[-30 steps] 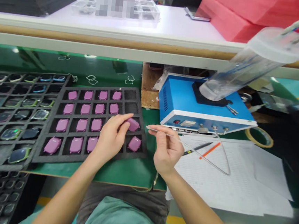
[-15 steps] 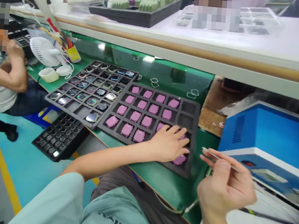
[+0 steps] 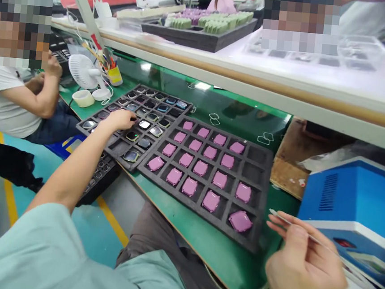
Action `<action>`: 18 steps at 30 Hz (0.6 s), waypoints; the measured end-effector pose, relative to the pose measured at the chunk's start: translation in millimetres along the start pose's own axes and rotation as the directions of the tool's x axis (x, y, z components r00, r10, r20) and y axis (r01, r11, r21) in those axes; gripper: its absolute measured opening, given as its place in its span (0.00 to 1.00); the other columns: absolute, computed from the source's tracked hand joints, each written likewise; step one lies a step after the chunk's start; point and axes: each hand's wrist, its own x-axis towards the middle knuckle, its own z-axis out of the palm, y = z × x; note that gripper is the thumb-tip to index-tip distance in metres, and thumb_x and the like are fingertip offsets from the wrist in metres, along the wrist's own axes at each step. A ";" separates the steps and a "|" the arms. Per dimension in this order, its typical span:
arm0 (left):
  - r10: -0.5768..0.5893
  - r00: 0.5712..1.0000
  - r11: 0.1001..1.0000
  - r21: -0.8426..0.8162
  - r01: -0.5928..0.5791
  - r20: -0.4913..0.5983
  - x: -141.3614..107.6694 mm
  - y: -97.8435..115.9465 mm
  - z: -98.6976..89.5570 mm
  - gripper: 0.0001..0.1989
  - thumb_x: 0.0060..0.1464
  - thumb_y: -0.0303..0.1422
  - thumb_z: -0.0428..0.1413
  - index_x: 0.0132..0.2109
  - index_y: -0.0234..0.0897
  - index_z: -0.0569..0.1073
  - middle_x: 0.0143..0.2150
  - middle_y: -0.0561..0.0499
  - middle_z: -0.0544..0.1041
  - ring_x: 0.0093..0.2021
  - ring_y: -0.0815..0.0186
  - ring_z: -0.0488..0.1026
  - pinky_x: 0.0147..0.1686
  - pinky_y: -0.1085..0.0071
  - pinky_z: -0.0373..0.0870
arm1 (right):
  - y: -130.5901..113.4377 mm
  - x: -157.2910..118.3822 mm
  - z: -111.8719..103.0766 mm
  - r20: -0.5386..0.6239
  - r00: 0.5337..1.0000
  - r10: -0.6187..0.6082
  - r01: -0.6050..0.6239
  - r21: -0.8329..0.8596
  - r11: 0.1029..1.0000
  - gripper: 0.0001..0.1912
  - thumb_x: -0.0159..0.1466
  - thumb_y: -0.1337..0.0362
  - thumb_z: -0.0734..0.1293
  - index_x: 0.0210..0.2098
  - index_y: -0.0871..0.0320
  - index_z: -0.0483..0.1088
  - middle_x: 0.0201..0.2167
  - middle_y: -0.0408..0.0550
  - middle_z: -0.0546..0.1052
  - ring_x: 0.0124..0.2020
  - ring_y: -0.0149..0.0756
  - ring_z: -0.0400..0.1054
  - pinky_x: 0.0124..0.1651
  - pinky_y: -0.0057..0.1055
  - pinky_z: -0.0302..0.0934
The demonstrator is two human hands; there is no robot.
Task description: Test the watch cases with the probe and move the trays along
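Observation:
My left hand (image 3: 123, 119) reaches over a black tray (image 3: 119, 149) of dark-glass watch faces. Its fingers are bent together downward among the compartments; what they grip, if anything, is hidden. To the right of this tray lies a second black tray (image 3: 192, 203) with purple watch cases (image 3: 200, 168), each in its own compartment. My right hand (image 3: 306, 262), raised at the right of the purple tray, is closed on a thin pale stick-like tool (image 3: 287, 220). The tool's whitish tip points left, apart from the trays.
A blue-and-white machine (image 3: 353, 194) stands at the right. Above the bench runs a white shelf (image 3: 199, 68) bearing a foam tray (image 3: 195, 39). At the far left sit a white fan (image 3: 82, 71), a tape roll (image 3: 83, 99) and a pen holder (image 3: 115, 75), near a seated person (image 3: 28, 94).
My left hand has moved left from the purple watch cases to the tray of watch faces. My right hand still holds the thin tool. The view has shifted somewhat.

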 end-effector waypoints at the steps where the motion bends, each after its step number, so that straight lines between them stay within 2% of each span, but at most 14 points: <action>1: -0.042 0.999 0.997 -0.073 0.041 -0.014 7.9 -7.6 -4.0 0.11 0.55 0.25 0.62 0.26 0.35 0.72 0.37 0.55 0.79 0.68 0.55 0.71 0.57 0.68 0.73 | 1.1 0.1 -0.1 0.006 1.000 -0.004 0.004 0.001 1.000 0.15 0.65 0.53 0.75 0.36 0.61 0.79 0.32 0.48 0.81 0.27 0.36 0.77 0.33 0.35 0.75; 3: -0.076 0.996 0.996 -0.052 0.078 0.044 27.2 -16.2 -9.8 0.11 0.50 0.20 0.64 0.25 0.34 0.72 0.35 0.54 0.77 0.66 0.51 0.73 0.56 0.66 0.74 | 3.1 0.1 -0.3 0.009 1.000 -0.016 0.016 0.006 1.000 0.16 0.65 0.53 0.75 0.37 0.61 0.79 0.32 0.48 0.81 0.27 0.37 0.77 0.32 0.35 0.75; 5: -0.115 0.988 0.993 0.007 0.115 0.104 44.0 -15.2 -12.1 0.13 0.46 0.15 0.65 0.25 0.34 0.72 0.30 0.56 0.74 0.61 0.53 0.76 0.56 0.68 0.74 | 4.0 0.1 -0.3 0.007 1.000 -0.014 0.014 0.007 1.000 0.16 0.65 0.52 0.76 0.37 0.61 0.78 0.32 0.48 0.82 0.28 0.37 0.78 0.32 0.35 0.75; 7: -0.079 0.981 0.997 0.031 0.074 0.175 44.6 -7.0 -5.1 0.12 0.46 0.14 0.66 0.29 0.33 0.76 0.28 0.58 0.74 0.54 0.59 0.78 0.56 0.70 0.72 | 4.0 0.1 0.1 0.006 1.000 0.002 -0.002 0.005 1.000 0.17 0.66 0.52 0.75 0.38 0.62 0.78 0.33 0.48 0.82 0.28 0.36 0.78 0.33 0.34 0.75; 8: -0.035 0.973 0.999 -0.005 0.037 0.228 35.6 -1.7 3.8 0.10 0.48 0.14 0.66 0.33 0.32 0.78 0.29 0.58 0.76 0.50 0.62 0.79 0.55 0.71 0.72 | 3.9 0.1 0.5 0.008 1.000 0.008 -0.008 0.006 1.000 0.17 0.66 0.52 0.75 0.38 0.62 0.78 0.33 0.48 0.82 0.29 0.35 0.78 0.34 0.33 0.75; 10: 0.056 0.929 0.989 -0.146 -0.002 0.365 -1.3 9.0 32.9 0.11 0.52 0.19 0.66 0.44 0.30 0.81 0.35 0.56 0.81 0.43 0.67 0.78 0.53 0.72 0.72 | 4.2 0.3 1.5 0.010 1.000 -0.004 0.004 0.011 1.000 0.16 0.67 0.53 0.74 0.38 0.62 0.78 0.33 0.48 0.82 0.29 0.35 0.79 0.34 0.33 0.76; 12: 0.112 0.873 0.965 -0.261 0.018 0.474 -56.5 18.2 71.7 0.13 0.58 0.27 0.65 0.51 0.32 0.80 0.40 0.53 0.84 0.40 0.68 0.78 0.48 0.71 0.74 | 5.5 0.9 2.4 0.010 0.999 -0.048 0.048 0.011 0.999 0.15 0.69 0.54 0.73 0.39 0.61 0.78 0.33 0.48 0.82 0.30 0.35 0.79 0.34 0.33 0.77; 13: 0.134 0.844 0.948 -0.316 0.044 0.519 -86.9 22.5 91.7 0.14 0.58 0.30 0.67 0.51 0.33 0.81 0.42 0.51 0.85 0.41 0.67 0.79 0.46 0.70 0.76 | 6.5 1.5 2.6 0.007 0.997 -0.074 0.074 0.008 0.997 0.14 0.70 0.54 0.73 0.40 0.61 0.78 0.34 0.48 0.82 0.31 0.36 0.80 0.34 0.33 0.77; 15: 0.148 0.793 0.871 -0.458 0.178 0.590 -144.6 30.6 128.0 0.17 0.52 0.33 0.71 0.49 0.34 0.82 0.42 0.49 0.85 0.40 0.65 0.80 0.43 0.70 0.78 | 8.7 3.7 2.4 0.002 0.993 -0.117 0.117 -0.005 0.993 0.12 0.71 0.57 0.71 0.41 0.60 0.78 0.35 0.48 0.83 0.33 0.36 0.80 0.35 0.32 0.78; 18: 0.071 0.695 0.752 -0.496 0.434 0.716 -206.6 40.3 166.8 0.20 0.46 0.36 0.75 0.45 0.34 0.81 0.40 0.48 0.85 0.38 0.65 0.81 0.39 0.70 0.80 | 10.6 8.2 2.0 -0.001 0.984 -0.179 0.179 -0.012 0.984 0.08 0.73 0.61 0.69 0.43 0.58 0.79 0.38 0.48 0.83 0.36 0.35 0.81 0.38 0.32 0.79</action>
